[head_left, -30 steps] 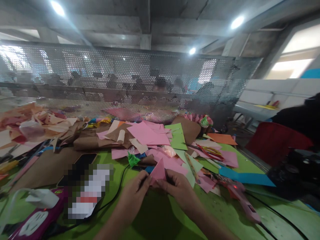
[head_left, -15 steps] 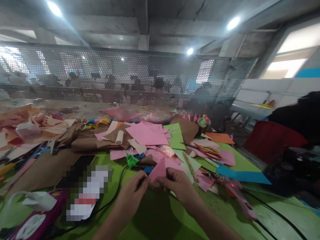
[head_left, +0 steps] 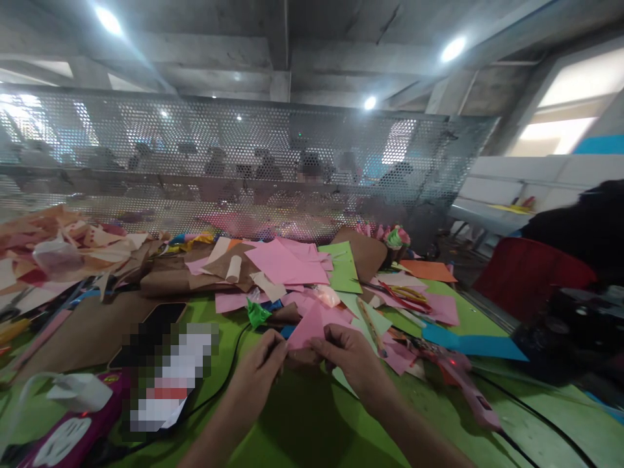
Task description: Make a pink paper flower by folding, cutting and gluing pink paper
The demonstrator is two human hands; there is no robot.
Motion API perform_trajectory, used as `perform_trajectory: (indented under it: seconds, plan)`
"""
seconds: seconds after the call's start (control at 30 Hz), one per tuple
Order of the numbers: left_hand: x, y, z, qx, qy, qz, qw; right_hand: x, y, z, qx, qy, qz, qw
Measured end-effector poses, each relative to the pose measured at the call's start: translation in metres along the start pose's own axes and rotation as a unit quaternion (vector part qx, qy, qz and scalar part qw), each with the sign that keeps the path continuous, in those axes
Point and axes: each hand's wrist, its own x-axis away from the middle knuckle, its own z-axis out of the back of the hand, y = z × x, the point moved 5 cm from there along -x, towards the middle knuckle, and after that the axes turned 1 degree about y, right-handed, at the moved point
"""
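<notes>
A small pink piece of paper [head_left: 306,330], folded to a point at its top, is held up between both hands over the green tabletop [head_left: 297,422]. My left hand [head_left: 263,367] pinches its lower left corner between thumb and fingers. On the right side, my right hand [head_left: 346,357] grips the paper with its thumb lying across the front. The fingers behind the paper are partly hidden. Just beyond the hands lie a crumpled green wrapper [head_left: 257,313] and a wooden-handled tool [head_left: 371,325].
Stacked pink sheets [head_left: 287,260] and brown paper [head_left: 166,276] lie across the back. A pink glue gun [head_left: 470,390] with a cord is at right, near blue paper [head_left: 472,341]. At left are a phone [head_left: 163,318] and a purple power strip [head_left: 95,422]. A perforated metal screen [head_left: 219,149] stands behind.
The pink paper tilts slightly, and my right thumb has slid a little up and across its front. My left hand has shifted slightly left. The surrounding things stay put.
</notes>
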Motion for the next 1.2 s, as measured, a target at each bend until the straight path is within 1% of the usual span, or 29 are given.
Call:
perform_trajectory:
  seconds: [0.1,0.2,0.27,0.3,0.37,0.43,0.5,0.57,0.7,0.77,0.9,0.97,1.03,1.13,1.2]
  plan:
    - [0.001,0.002,0.002,-0.019,0.015,-0.021,0.999,-0.001,0.002,0.002,0.005,0.008,0.005,1.000]
    - [0.001,0.002,0.002,-0.027,0.017,-0.029,0.999,0.000,0.003,0.002,-0.006,0.020,0.016,1.000]
    - [0.001,0.003,0.003,-0.036,0.020,-0.036,0.999,0.001,0.004,0.000,-0.030,0.011,0.006,0.999]
    - [0.000,0.003,0.003,-0.044,0.019,-0.042,0.998,0.002,0.006,-0.003,-0.047,-0.004,-0.006,0.999]
    - [0.000,0.004,0.001,-0.066,0.007,-0.055,0.996,0.003,0.008,-0.009,-0.080,-0.037,-0.033,0.996]
    - [0.001,0.003,-0.002,-0.077,-0.018,-0.054,0.995,0.004,0.010,-0.014,-0.094,-0.058,-0.050,0.993]
    - [0.001,0.001,-0.004,-0.075,-0.035,-0.044,0.996,0.005,0.009,-0.014,-0.095,-0.053,-0.050,0.993]
    - [0.002,0.001,-0.005,-0.068,-0.039,-0.037,0.996,0.005,0.006,-0.011,-0.081,-0.039,-0.044,0.995]
    - [0.001,0.002,0.000,-0.070,-0.003,-0.035,0.997,0.000,0.005,0.001,-0.028,0.007,-0.031,0.999]
    - [0.000,0.001,0.002,-0.072,0.007,-0.032,0.997,-0.002,0.007,0.005,-0.012,0.020,-0.024,0.999]
    - [-0.002,0.000,0.001,-0.075,-0.005,-0.027,0.997,-0.004,0.009,0.005,0.000,0.017,-0.013,1.000]
    - [-0.002,0.002,0.004,-0.083,0.007,-0.033,0.996,-0.003,0.009,0.005,0.008,0.015,-0.008,1.000]
    - [-0.003,0.003,0.012,-0.086,0.036,-0.030,0.995,-0.004,0.009,0.008,0.020,0.023,-0.003,1.000]
    - [-0.004,0.005,0.030,-0.083,0.098,-0.011,0.992,-0.009,0.008,0.021,0.037,0.059,0.013,0.997]
    - [-0.006,0.006,0.040,-0.118,0.117,0.005,0.986,-0.013,0.007,0.029,0.051,0.075,0.025,0.996]
